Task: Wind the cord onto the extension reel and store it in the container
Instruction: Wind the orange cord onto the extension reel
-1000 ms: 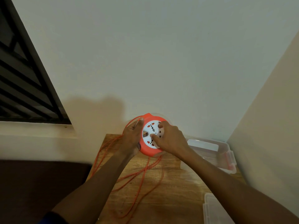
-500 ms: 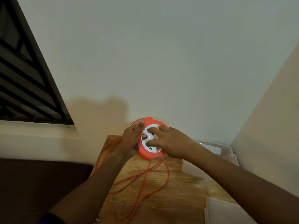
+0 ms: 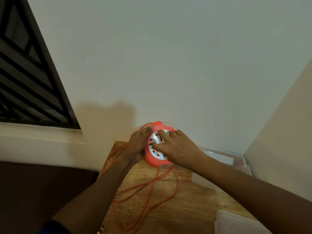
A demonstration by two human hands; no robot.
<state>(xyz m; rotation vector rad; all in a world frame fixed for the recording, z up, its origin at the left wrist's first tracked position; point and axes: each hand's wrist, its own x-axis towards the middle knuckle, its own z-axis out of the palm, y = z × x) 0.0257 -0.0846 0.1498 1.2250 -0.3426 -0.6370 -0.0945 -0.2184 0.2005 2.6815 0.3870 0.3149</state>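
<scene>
An orange extension reel [image 3: 152,160] with a white socket face is held up above the wooden table [image 3: 194,205]. My left hand [image 3: 137,146] grips its left rim, thumb along the top edge. My right hand [image 3: 177,147] lies over the white face, fingers pressed into it. Loose orange cord [image 3: 152,184] hangs from the reel's underside and lies in loops across the table, with more trailing off the left edge. A clear plastic container [image 3: 222,159] stands open at the right, partly behind my right forearm.
A clear plastic lid [image 3: 236,223] lies at the table's front right corner. Walls close in behind and on the right. A barred window [image 3: 30,85] is at upper left, with a dark surface [image 3: 33,191] below it.
My right hand has turned on the reel's white face, fingers shifting from the right side up and over toward the left. The hanging cord loops have shifted slightly. The view has tilted a little.
</scene>
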